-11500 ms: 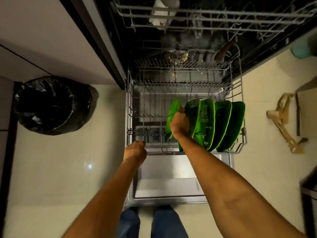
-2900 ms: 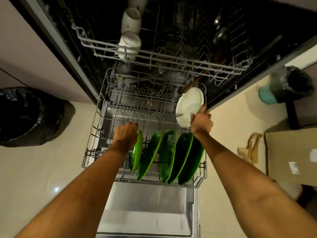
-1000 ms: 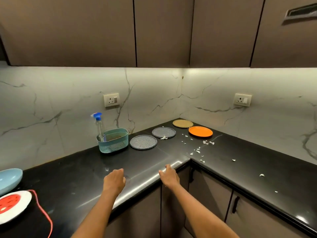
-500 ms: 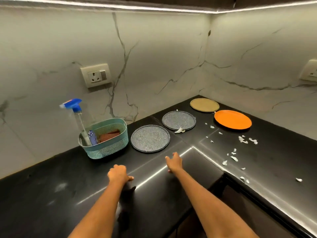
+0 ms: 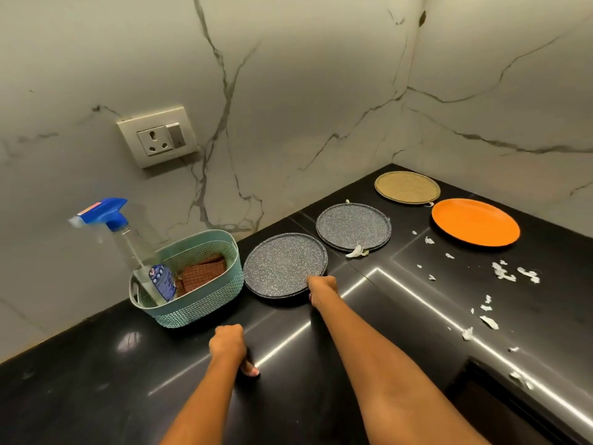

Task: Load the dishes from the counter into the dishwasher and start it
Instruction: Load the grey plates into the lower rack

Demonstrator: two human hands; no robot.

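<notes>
Several plates lie flat on the black counter [image 5: 321,396]. The nearest is a grey speckled plate [image 5: 282,263]; a second grey speckled plate [image 5: 353,226] lies behind it. A tan plate [image 5: 407,187] and an orange plate [image 5: 475,221] sit in the far corner. My right hand [image 5: 321,288] is at the near right rim of the nearest speckled plate, fingers curled around its edge. My left hand [image 5: 228,346] rests on the counter in a loose fist, holding nothing. The dishwasher is out of view.
A teal basket [image 5: 192,300] with a spray bottle [image 5: 128,248] and a brown cloth stands left of the nearest plate, almost touching it. White scraps [image 5: 503,273] are scattered over the right counter. A wall socket [image 5: 157,139] sits on the marble backsplash.
My right hand has reached forward and closed on the rim of the nearest speckled plate. My left hand stayed on the counter. The view has moved closer to the plates.
</notes>
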